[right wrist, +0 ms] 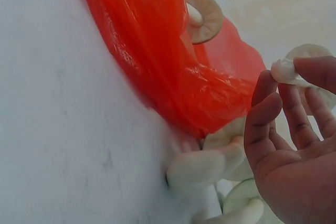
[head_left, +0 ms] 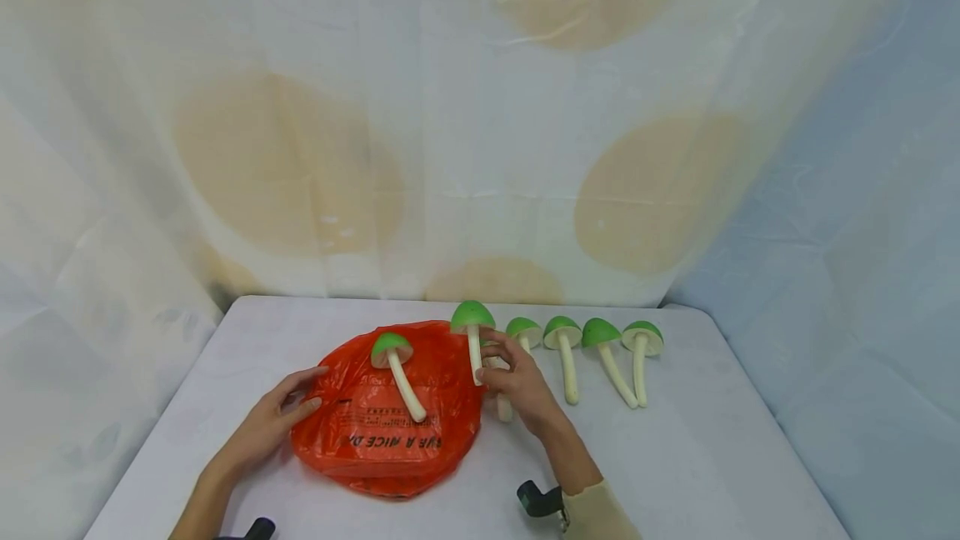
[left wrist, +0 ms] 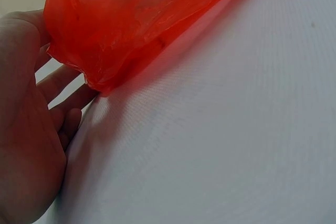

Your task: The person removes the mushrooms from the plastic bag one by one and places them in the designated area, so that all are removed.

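A red plastic bag (head_left: 352, 461) with black lettering lies on the table. One toy mushroom (head_left: 405, 386), green-capped with a cream stem, rests on it. At the bag's left side, my left hand (head_left: 270, 423) touches the edge with spread fingers; in the left wrist view they reach behind the red film. My right hand (head_left: 521, 382) pinches the lower stem of another green-capped mushroom (head_left: 471, 317), held upright above the bag's right edge. The right wrist view shows the held stem's end (right wrist: 284, 71) between thumb and fingertips. Behind this hand lies a partly hidden mushroom (head_left: 504, 408).
To the right, several more green-capped mushrooms (head_left: 567, 369) lie in a row, stems toward me. The white table (head_left: 705, 440) meets a hanging white sheet (head_left: 480, 123) with tan spots at its back edge.
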The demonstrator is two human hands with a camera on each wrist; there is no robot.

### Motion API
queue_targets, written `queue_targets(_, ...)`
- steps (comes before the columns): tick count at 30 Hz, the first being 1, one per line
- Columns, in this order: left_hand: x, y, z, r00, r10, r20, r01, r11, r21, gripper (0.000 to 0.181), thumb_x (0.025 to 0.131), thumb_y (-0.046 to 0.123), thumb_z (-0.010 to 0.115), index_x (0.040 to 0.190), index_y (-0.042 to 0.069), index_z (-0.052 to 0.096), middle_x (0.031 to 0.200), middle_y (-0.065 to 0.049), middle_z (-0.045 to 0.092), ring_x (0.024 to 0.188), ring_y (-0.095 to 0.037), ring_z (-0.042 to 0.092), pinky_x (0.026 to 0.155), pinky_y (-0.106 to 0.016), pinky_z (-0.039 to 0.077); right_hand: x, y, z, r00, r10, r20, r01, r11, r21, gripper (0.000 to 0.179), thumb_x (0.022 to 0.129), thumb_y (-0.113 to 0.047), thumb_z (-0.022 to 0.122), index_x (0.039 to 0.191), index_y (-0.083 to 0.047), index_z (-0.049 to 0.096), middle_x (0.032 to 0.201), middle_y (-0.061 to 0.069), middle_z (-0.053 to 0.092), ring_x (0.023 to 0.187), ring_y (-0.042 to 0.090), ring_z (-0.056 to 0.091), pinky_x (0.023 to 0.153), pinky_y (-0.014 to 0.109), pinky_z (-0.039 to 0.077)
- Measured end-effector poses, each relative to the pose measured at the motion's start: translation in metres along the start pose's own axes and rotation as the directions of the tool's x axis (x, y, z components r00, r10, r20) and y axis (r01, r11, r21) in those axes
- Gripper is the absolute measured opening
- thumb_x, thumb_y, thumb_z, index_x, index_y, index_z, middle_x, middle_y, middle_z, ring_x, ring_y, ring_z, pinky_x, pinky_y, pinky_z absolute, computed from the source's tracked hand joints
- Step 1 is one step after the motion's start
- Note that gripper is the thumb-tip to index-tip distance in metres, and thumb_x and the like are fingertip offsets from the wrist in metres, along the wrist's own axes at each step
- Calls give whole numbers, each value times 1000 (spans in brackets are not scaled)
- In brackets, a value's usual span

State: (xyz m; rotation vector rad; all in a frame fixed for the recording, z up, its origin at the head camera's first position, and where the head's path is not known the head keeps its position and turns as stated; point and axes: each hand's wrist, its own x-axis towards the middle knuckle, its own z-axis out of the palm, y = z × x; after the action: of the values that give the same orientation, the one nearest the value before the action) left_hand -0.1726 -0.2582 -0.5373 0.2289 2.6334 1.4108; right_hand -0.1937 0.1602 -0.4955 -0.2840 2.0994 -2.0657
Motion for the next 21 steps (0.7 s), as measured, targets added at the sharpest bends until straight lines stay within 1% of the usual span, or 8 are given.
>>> queue_targets(4, 0, 0, 0, 1000, 2, 0, -2, 1000, 3, 53, 97, 47, 62, 146, 30, 49, 156, -9, 42, 141, -35, 39, 113, -61, 32, -1, -1, -7, 999, -23, -24, 22, 999, -32, 60, 92, -12, 68, 147, -25, 48, 126, 15, 60, 91, 36, 64, 73, 42, 57)
queue_targets(7, 0, 0, 0, 1000, 2, 1, -2, 1000, 1, 53, 98, 47, 62, 146, 29, 49, 156, -9, 42, 142, -35, 39, 113, -61, 32, -1, 0, -13, 999, -16, -45, 14, 999, -42, 60, 92, -10, 68, 146, -25, 49, 126, 15, 60, 90, 34, 62, 69, 34, 52)
queue_targets(11, 0, 1, 0, 1000, 2, 2, -2, 1000, -4, 53, 98, 46, 62, 146, 28, 49, 156, -10, 41, 142, -37, 37, 113, -62, 31, -1, 0, -21, 997, -8, -73, 6, 1000, -24, 60, 91, -7, 68, 144, -26, 51, 125, 16, 58, 92, 30, 58, 66, 32, 48)
queue_targets(14, -1, 1, 0, 1000, 2, 3, -2, 1000, -6, 53, 98, 46, 62, 146, 28, 49, 156, -11, 40, 143, -38, 37, 113, -63, 31, -3, -1, -26, 997, -4, -83, 3, 1000, -3, 60, 91, -5, 67, 144, -26, 51, 125, 17, 56, 91, 30, 57, 65, 32, 47)
queue_targets(16, -1, 1, 0, 1000, 3, 2, -3, 1000, -5, 53, 98, 46, 62, 146, 28, 49, 156, -11, 40, 142, -38, 37, 113, -63, 31, -4, -1, -30, 996, 1, -88, 1, 1000, 15, 59, 92, -3, 66, 145, -26, 50, 125, 17, 55, 87, 32, 57, 64, 31, 46)
queue_targets(18, -1, 1, 0, 1000, 3, 0, -3, 1000, 10, 53, 98, 47, 61, 146, 29, 49, 156, -10, 41, 142, -36, 38, 112, -59, 33, -5, 0, -33, 995, 6, -95, -4, 1000, 24, 59, 93, -1, 66, 144, -26, 51, 125, 17, 53, 82, 33, 56, 63, 31, 44)
queue_targets(20, 0, 1, 0, 1000, 3, -2, -3, 1000, 25, 52, 98, 48, 61, 146, 30, 48, 155, -8, 42, 141, -34, 40, 112, -56, 35, -6, 1, -36, 994, 8, -106, -5, 1000, 28, 59, 93, 0, 65, 144, -26, 51, 125, 17, 53, 78, 32, 56, 62, 30, 43)
queue_targets(21, -1, 1, 0, 1000, 3, -3, -3, 1000, 30, 52, 98, 48, 61, 146, 30, 48, 155, -8, 42, 141, -34, 40, 112, -55, 36, -7, 1, -36, 993, 4, -117, -1, 999, 32, 58, 93, -1, 66, 143, -27, 52, 124, 17, 53, 76, 30, 56, 62, 29, 43)
